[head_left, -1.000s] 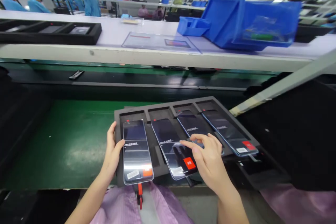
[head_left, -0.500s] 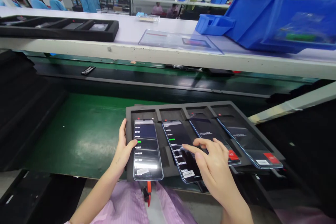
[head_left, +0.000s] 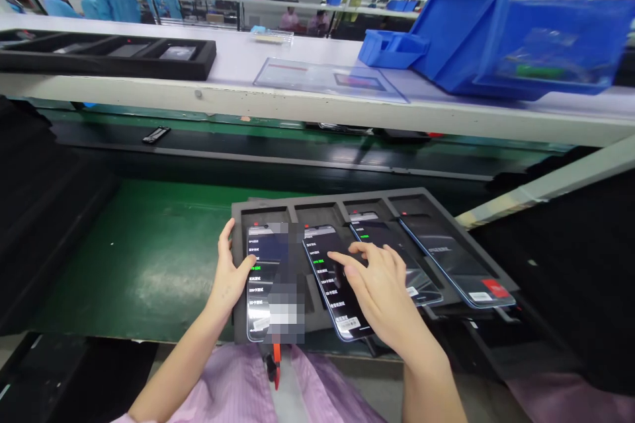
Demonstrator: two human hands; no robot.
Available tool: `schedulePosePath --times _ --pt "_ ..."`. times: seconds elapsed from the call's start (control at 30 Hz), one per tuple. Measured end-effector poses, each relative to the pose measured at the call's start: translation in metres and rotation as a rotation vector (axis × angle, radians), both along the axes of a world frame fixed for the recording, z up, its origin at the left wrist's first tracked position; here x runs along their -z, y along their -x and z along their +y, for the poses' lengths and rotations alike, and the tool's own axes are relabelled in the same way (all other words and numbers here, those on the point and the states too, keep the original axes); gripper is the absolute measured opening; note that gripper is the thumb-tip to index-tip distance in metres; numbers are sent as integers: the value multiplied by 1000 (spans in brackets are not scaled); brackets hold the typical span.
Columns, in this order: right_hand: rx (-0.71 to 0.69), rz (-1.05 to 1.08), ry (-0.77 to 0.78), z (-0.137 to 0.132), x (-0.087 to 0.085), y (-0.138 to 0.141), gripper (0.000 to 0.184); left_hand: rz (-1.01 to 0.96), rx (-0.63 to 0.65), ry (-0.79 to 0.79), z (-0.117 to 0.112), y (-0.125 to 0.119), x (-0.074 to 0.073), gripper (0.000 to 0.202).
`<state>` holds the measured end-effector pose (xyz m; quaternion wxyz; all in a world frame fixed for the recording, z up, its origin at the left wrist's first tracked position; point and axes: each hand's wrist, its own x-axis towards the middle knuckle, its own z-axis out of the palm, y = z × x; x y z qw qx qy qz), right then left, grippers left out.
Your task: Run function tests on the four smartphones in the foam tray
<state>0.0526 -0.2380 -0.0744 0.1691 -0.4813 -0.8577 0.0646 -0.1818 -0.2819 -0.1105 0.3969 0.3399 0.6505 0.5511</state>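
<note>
A black foam tray (head_left: 292, 213) with compartments holds several smartphones in a row. My left hand (head_left: 229, 277) lies along the tray's left edge, fingers stretched and apart, its thumb touching the left side of the leftmost smartphone (head_left: 256, 307). That phone shows a list menu with one green line, and its right part is pixelated. My right hand (head_left: 381, 281) holds nothing; its index finger points at the screen of the second smartphone (head_left: 331, 291), and contact is hard to tell. Partly behind this hand, the third smartphone (head_left: 421, 284) also shows a menu. A dark screen with faint text shows on the rightmost smartphone (head_left: 451, 258).
The tray rests on a green work surface (head_left: 163, 244). Beyond it runs a dark belt (head_left: 223, 145) with a small black part (head_left: 156, 135). A white shelf (head_left: 233, 89) above carries another foam tray (head_left: 198, 66), a clear sheet (head_left: 317, 77) and blue bins (head_left: 456, 46). People in blue are at the back.
My right index finger has moved slightly up the second phone's screen. The third phone has switched from a screen with a red patch to a menu. The view has shifted a little.
</note>
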Motion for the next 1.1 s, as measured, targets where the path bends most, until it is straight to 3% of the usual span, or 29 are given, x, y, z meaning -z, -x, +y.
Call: schedulePosePath --times 0.33,0.6,0.83,1.1 --pt "31 -52 62 9 -3 3 43 -84 -50 55 2 0 -2 64" --pt "357 -14 -59 26 -2 -45 48 -45 -121 -15 2 -3 0 60" --pt "350 -53 -14 34 11 -51 47 -25 -152 -42 4 0 8 63" --pt "292 -137 -26 52 7 -42 48 -13 -130 -22 3 0 5 63"
